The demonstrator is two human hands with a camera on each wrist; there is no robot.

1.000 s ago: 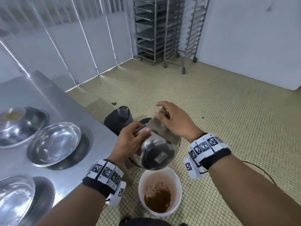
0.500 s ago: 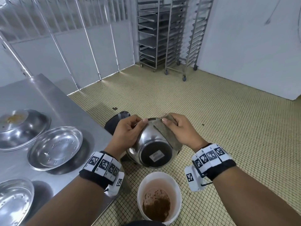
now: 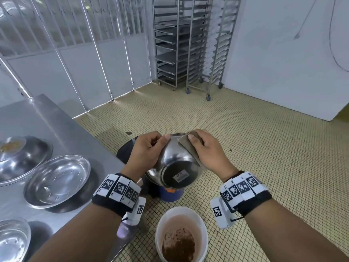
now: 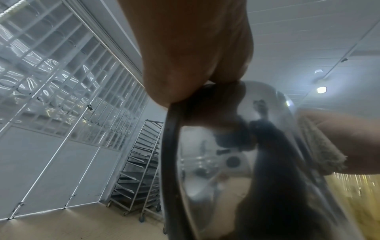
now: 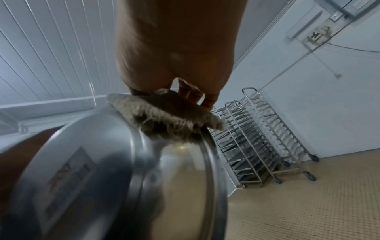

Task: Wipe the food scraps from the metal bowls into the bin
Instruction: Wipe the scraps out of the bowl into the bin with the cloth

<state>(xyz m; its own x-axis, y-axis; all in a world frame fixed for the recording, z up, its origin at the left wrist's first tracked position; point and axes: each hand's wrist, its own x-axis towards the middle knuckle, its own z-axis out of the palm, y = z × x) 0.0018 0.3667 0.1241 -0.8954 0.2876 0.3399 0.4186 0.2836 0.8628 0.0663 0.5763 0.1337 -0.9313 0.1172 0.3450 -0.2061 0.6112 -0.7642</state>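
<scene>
We see open tiled floor (image 3: 245,140) at right, while the steel table (image 3: 56,129) blocks the left of the frame.

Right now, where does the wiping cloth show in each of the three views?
Head: the cloth lies centre frame, under the right hand, on the tilted bowl.
Left wrist: right edge, against the bowl's side.
Right wrist: centre, draped over the bowl's rim.
Shared landmark: the wheeled metal racks.

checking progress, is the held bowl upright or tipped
Tipped: the bowl shows its labelled base to the head camera, mouth facing away.
</scene>
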